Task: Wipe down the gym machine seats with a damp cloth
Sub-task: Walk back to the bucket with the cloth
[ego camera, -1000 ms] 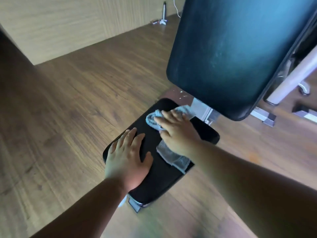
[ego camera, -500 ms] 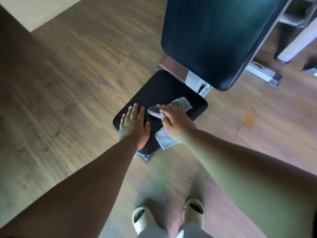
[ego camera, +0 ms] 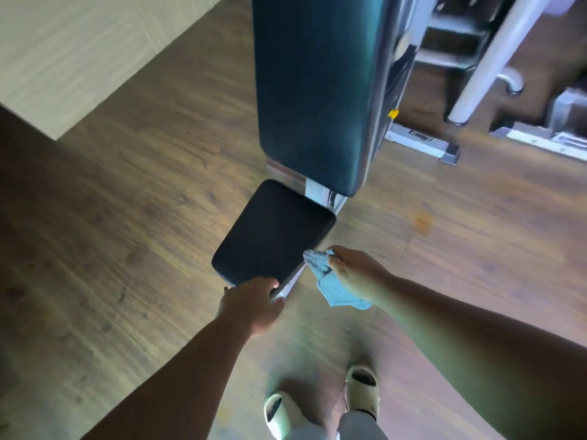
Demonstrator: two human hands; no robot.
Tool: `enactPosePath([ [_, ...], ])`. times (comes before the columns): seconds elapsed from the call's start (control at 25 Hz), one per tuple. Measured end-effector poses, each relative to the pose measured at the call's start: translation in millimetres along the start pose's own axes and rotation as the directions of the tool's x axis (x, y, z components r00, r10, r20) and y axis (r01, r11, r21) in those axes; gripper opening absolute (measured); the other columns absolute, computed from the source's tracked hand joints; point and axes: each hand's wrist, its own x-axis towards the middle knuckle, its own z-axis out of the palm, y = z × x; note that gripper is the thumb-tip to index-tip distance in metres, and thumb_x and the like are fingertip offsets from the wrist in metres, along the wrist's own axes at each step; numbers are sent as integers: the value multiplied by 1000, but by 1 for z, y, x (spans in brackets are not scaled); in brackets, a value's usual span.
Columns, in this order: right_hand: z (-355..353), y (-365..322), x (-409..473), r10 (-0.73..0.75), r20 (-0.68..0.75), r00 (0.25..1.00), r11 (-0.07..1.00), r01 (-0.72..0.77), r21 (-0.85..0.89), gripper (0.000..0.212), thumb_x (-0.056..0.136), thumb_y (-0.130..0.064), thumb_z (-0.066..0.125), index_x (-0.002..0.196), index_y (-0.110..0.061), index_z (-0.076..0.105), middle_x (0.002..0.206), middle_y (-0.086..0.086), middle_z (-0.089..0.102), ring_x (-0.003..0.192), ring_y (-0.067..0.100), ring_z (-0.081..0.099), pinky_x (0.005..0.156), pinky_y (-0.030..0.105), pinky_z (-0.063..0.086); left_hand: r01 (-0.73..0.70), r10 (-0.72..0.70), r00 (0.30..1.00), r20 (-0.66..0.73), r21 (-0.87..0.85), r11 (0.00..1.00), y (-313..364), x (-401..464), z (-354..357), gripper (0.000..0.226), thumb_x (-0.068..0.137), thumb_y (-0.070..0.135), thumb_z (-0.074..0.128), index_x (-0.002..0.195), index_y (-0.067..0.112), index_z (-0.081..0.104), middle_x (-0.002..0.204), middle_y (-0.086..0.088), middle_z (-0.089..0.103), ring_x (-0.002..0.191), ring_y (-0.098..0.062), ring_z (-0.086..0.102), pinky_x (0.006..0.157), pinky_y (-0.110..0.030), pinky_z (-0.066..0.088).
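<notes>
Left hand [ego camera: 254, 301] grip curled over seat [ego camera: 273, 233] edge | right hand [ego camera: 352, 274] grip pinching cloth [ego camera: 333, 289]

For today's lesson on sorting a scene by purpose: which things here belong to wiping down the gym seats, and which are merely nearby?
Part of the job:
- blue cloth, held in the right hand
- black seat pad
- backrest pad
- left hand, at the seat's near edge

Merely nearby:
- white frame tube
- metal base foot
- pale slippers
- wooden floor

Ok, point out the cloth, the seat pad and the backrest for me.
cloth [ego camera: 336, 289]: head view, middle of the hanging blue fabric.
seat pad [ego camera: 273, 233]: head view, centre of its black top.
backrest [ego camera: 314, 90]: head view, middle of its dark face.
</notes>
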Motion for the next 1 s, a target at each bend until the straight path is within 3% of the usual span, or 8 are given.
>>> enactPosePath([
  [0.16,-57,-12,-74,44,-126,991,999,-41,28,27,99,-32,37,114,-23,58,101,7,64,84,22,59,71,32,44,-164,165,986,-19,26,986,47,-36,-58,44,93,51,49,133,34,54,127,15,60,117,-12,58,95,-31,47],
  [0.4,-97,-48,-170,52,-382,923,998,-56,1,23,97,-35,38,103,-25,57,96,6,66,82,25,61,73,37,52,-421,428,899,-93,89,903,99,-72,-140,36,92,48,51,118,27,62,116,6,67,104,-15,62,89,-31,49],
  [0.6,-81,-60,-269,156,-602,783,988,-132,84,21,98,-33,38,100,-23,57,94,6,67,84,30,59,77,40,50,-626,647,760,-67,195,755,132,-118,-169,43,92,54,50,129,34,59,126,12,63,114,-13,58,94,-31,47],
  [0.8,-49,-43,-377,315,-691,650,947,-266,181,19,98,-32,41,99,-23,57,90,4,63,83,29,57,68,35,43,-774,789,611,62,259,578,186,-186,-156,43,91,57,51,126,36,59,124,12,65,111,-13,61,97,-35,48],
  [0.92,-30,-26,-450,394,-756,522,894,-407,184,20,98,-37,41,97,-24,56,81,-4,55,77,25,51,61,29,35,-850,861,495,116,267,453,227,-231,-134,41,88,59,53,121,37,62,120,12,67,106,-13,62,95,-35,50],
  [1.0,-13,-7,-500,432,-792,432,860,-462,218,23,95,-43,39,93,-27,55,82,-5,60,79,25,54,70,30,43,-888,897,416,149,277,366,257,-268,-114,38,87,60,54,118,39,62,118,14,66,104,-13,62,94,-33,50],
])
